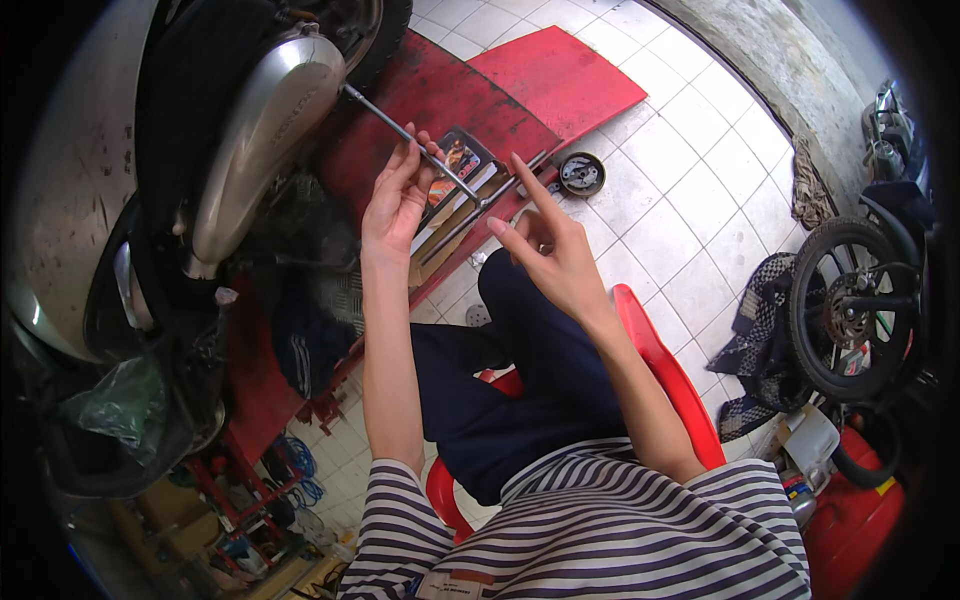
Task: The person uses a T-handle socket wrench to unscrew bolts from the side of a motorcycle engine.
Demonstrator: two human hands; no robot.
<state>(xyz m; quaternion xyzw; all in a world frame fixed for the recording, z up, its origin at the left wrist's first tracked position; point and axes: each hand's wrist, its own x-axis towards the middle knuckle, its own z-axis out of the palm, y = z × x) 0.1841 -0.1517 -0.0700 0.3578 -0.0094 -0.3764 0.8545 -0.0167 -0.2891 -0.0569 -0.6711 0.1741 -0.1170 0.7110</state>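
Observation:
My left hand grips a long silver wrench with a crossbar at its lower right; its far end reaches the silver engine or exhaust cover of the scooter. My right hand is open beside the crossbar, index finger and thumb stretched out and other fingers curled; whether it touches the bar is unclear. Below both hands, a tray with cardboard and colored labels lies along the edge of the red lift platform.
A round metal part sits beside the platform on white tiles. I sit on a red plastic chair. At right are patterned cloths, a wheel and a red machine. At lower left hangs a green plastic bag.

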